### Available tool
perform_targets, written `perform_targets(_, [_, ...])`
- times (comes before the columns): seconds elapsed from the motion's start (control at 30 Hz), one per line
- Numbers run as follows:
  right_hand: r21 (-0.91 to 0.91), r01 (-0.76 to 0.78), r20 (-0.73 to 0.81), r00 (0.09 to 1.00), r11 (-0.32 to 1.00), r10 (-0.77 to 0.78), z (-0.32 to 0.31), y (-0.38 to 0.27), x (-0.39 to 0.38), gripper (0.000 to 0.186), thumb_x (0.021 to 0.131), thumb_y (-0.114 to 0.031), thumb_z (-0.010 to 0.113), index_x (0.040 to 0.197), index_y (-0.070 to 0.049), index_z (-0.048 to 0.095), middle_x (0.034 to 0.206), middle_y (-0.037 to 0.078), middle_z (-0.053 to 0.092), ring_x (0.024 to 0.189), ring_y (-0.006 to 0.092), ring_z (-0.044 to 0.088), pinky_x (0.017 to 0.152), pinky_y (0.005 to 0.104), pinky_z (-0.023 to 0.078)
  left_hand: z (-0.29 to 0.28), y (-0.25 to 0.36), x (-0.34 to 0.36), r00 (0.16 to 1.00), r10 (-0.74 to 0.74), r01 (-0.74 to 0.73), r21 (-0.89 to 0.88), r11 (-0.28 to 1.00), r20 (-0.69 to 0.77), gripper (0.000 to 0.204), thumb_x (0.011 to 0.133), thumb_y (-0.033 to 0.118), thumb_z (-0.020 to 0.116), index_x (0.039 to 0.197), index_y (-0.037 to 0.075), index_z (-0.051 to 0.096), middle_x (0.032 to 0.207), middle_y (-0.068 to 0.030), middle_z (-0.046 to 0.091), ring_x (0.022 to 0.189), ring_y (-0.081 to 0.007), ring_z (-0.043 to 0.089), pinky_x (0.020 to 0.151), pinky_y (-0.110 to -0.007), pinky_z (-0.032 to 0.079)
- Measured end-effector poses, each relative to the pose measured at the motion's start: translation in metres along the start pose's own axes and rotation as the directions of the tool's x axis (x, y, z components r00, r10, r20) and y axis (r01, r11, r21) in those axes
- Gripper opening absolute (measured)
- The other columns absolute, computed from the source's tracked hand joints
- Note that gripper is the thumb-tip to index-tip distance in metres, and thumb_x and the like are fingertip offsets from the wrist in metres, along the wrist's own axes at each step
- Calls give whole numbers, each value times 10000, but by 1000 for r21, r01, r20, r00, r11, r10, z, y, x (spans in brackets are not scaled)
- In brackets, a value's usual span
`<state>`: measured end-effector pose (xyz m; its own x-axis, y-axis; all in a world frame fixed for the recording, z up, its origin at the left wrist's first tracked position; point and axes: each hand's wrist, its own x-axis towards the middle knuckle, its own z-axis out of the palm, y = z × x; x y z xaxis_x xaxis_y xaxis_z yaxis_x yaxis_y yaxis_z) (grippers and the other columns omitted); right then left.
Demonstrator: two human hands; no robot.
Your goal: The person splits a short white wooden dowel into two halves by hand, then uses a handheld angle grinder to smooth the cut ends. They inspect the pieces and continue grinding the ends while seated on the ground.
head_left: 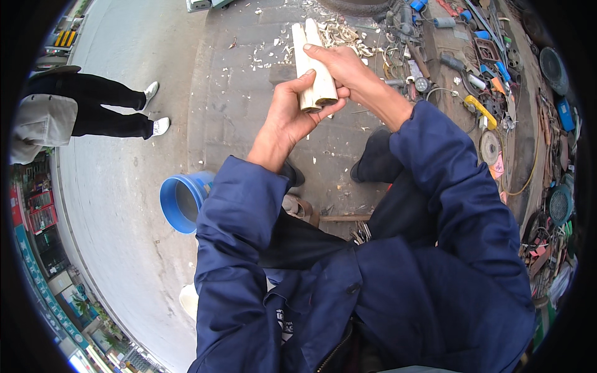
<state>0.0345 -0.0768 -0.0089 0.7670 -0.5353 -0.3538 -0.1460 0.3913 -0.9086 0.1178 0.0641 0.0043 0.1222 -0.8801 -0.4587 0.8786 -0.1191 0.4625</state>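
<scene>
1. Gripping two pale, freshly carved wooden pieces [314, 62] side by side, a person in a dark blue work jacket [348, 273] holds them out in front of the chest, above a grey paved floor [236, 105].
2. The left hand [289, 112] is clenched around the lower ends of the wooden pieces from below, its fingers curled up against the cut faces.
3. The right hand [342, 65] clasps the same pieces from the right, its thumb laid across their front and its fingers wrapped behind.
4. The wooden pieces stand nearly upright and touch each other along their length, their tapered tops pointing away from the person.
5. Pale wood shavings [339, 34] lie scattered on the paving beyond the hands.
6. A jumble of hand tools and cables [472, 68], among them blue-handled and yellow items, spreads across the ground to the right.
7. A blue plastic pipe section [183, 199] lies on its side just beside the person's left sleeve, its open mouth facing left.
8. The person's black shoes [373, 158] rest on the paving below the hands.
9. Well apart at the left, another person [81, 109] in black trousers and white shoes stands on the smooth concrete [124, 205].
</scene>
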Motion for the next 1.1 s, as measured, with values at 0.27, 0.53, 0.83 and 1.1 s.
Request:
perform_targets(0.27, [-160, 29, -103, 994, 987, -46, -3, 2, 3, 424, 936, -309, 758, 908, 113, 719, 706, 131, 704, 528, 154, 659, 427, 303, 501, 1, -6, 2, 999, 21, -20, 17, 1000, -33, 439, 1079, 239, 490, 1386, -75, 478, 1269, -269, 637, 1125, -407, 699, 985, -508, 614])
perform_targets(0.53, [-61, -162, -83, 984, 985, 156, -2, 5, 7, 361, 969, -299, 711, 916, 57, 725, 666, 58, 683, 388, 73, 455, 348, 254, 332, -9, -4, 9, 999, 15, -19, -111, 994, -41, 398, 1081, 222, 481, 1312, -102, 499, 1203, -254, 656, 1058, -362, 722, 880, -425, 672])
perform_targets(0.83, [-83, -176, -18, 984, 981, 175, -4, 7, 8, 372, 981, -329, 682, 862, 21, 720, 615, 22, 635, 389, 51, 409, 367, 252, 313, -8, -4, 6, 995, 39, -49, -114, 992, -88, 346, 1073, 204, 495, 1304, -53, 519, 1205, -221, 666, 1041, -351, 725, 891, -433, 666])
perform_targets(1.1, [-117, 86, 165, 984, 989, -66, 5, -4, -9, 533, 940, -440, 727, 1218, 15, 712, 900, 63, 688, 845, 126, 671, 796, 323, 575, -17, 19, 7, 990, 135, -142, -176, 974, -48, 328, 1093, 268, 477, 1281, 9, 547, 1138, -159, 665, 937, -309, 716, 793, -397, 654])
